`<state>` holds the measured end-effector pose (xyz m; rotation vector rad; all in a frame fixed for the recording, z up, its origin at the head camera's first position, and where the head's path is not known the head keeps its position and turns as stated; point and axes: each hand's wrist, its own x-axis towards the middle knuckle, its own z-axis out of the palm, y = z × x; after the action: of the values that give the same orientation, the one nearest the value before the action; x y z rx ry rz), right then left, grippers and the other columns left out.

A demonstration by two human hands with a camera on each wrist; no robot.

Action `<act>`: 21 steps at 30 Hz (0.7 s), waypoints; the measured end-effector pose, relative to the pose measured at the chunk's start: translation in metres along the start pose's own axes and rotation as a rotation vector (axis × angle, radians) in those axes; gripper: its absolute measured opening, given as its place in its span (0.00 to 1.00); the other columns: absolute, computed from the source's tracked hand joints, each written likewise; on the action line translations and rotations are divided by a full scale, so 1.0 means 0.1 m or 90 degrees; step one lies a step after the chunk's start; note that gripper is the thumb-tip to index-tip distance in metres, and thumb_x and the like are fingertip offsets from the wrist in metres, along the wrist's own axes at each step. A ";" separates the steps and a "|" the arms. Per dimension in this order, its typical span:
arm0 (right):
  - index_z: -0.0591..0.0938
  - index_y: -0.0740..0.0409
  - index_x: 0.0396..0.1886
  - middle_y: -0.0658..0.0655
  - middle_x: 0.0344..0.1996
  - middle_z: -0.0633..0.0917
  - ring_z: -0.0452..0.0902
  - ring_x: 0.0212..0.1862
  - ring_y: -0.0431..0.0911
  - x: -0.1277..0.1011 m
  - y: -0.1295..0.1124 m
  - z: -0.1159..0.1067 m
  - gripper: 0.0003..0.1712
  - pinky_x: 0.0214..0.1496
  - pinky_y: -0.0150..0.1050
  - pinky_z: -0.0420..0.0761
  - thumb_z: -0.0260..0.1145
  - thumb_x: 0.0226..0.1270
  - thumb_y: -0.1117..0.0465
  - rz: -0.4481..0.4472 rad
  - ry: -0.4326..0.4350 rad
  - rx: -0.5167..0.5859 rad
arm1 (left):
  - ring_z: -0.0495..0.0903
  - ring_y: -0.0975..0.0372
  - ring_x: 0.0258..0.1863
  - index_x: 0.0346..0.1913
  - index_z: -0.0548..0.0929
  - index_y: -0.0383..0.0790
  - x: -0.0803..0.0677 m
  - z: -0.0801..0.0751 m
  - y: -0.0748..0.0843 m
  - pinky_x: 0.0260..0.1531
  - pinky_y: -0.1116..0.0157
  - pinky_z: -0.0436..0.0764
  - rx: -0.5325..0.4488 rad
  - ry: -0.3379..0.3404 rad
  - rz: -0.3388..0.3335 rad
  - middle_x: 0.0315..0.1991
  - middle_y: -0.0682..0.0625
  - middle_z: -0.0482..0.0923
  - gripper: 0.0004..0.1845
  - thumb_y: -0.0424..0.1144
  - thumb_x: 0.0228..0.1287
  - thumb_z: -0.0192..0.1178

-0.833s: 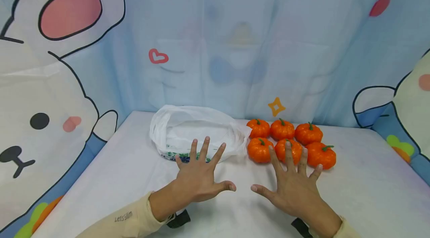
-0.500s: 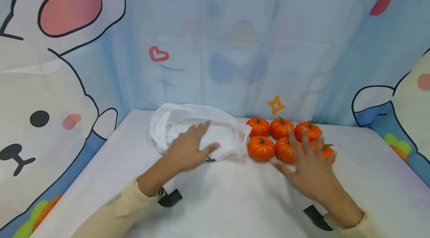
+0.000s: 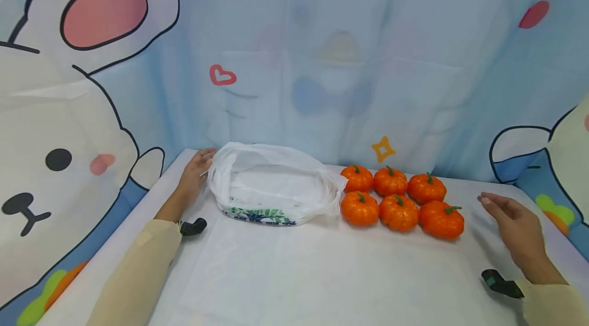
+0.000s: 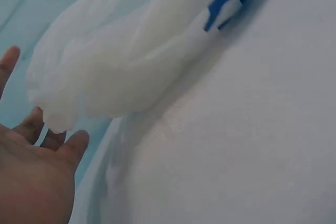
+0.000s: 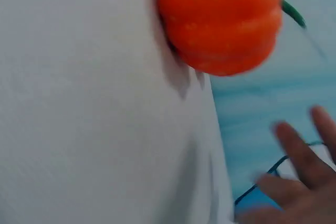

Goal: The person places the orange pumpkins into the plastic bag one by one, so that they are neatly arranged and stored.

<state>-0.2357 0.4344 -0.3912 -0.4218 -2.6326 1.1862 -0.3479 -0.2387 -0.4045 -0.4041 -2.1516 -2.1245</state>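
A white plastic bag (image 3: 220, 183) with a green and blue print lies at the back of the table, its mouth spread wide. My left hand (image 3: 190, 178) is at the bag's left end, fingertips right by its edge. In the left wrist view, that hand's fingers (image 4: 32, 124) are loosely spread beside the thin plastic. Several small orange pumpkins with green stems stand in two rows right of the bag. My right hand (image 3: 520, 226) hovers to the right of the front-right pumpkin (image 3: 442, 220), apart from it, fingers relaxed and holding nothing.
The white-covered table (image 3: 299, 275) reaches back to a pale blue curtain (image 3: 331, 101) with cartoon prints. The bag's right edge meets the leftmost pumpkins (image 3: 359, 208). A dark wrist camera mount (image 3: 501, 284) sticks out from the right sleeve.
Both hands have parted from the middle: the left moved left and back to the bag's end, the right swung out right past the pumpkins. Bag and pumpkins stayed put.
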 end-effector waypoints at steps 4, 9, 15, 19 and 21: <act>0.43 0.44 0.81 0.71 0.76 0.52 0.44 0.71 0.75 0.08 0.22 0.03 0.43 0.62 0.79 0.54 0.48 0.75 0.37 -0.036 -0.203 0.032 | 0.45 0.50 0.78 0.73 0.63 0.41 -0.04 0.04 -0.11 0.74 0.50 0.52 0.032 -0.101 -0.043 0.80 0.45 0.41 0.26 0.42 0.76 0.50; 0.36 0.47 0.80 0.80 0.74 0.45 0.44 0.69 0.78 0.08 0.26 0.10 0.47 0.60 0.80 0.55 0.54 0.76 0.46 -0.074 -0.320 0.023 | 0.41 0.49 0.80 0.76 0.59 0.41 -0.08 0.06 -0.12 0.76 0.45 0.49 0.100 -0.101 -0.057 0.81 0.45 0.38 0.31 0.35 0.73 0.53; 0.35 0.46 0.80 0.78 0.75 0.41 0.44 0.69 0.78 0.08 0.22 0.17 0.50 0.58 0.80 0.57 0.58 0.74 0.50 -0.107 -0.335 0.001 | 0.38 0.49 0.80 0.78 0.55 0.44 -0.09 0.06 -0.10 0.78 0.47 0.43 0.145 -0.069 -0.067 0.81 0.45 0.38 0.36 0.33 0.70 0.57; 0.37 0.47 0.80 0.76 0.76 0.41 0.43 0.70 0.76 0.08 0.22 0.18 0.49 0.59 0.80 0.57 0.58 0.74 0.51 -0.115 -0.335 0.010 | 0.39 0.49 0.80 0.77 0.56 0.43 -0.08 0.07 -0.11 0.78 0.47 0.43 0.147 -0.066 -0.068 0.81 0.44 0.39 0.36 0.32 0.70 0.57; 0.38 0.48 0.80 0.76 0.76 0.41 0.43 0.70 0.76 0.09 0.22 0.19 0.49 0.59 0.79 0.58 0.59 0.74 0.51 -0.114 -0.334 0.012 | 0.39 0.49 0.80 0.77 0.56 0.43 -0.08 0.06 -0.11 0.78 0.47 0.43 0.147 -0.062 -0.070 0.81 0.44 0.39 0.36 0.32 0.70 0.57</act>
<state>-0.2461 0.4382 -0.4199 0.1552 -2.9981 1.4126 -0.3425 -0.2335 -0.4177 -0.3830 -2.4936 -1.9116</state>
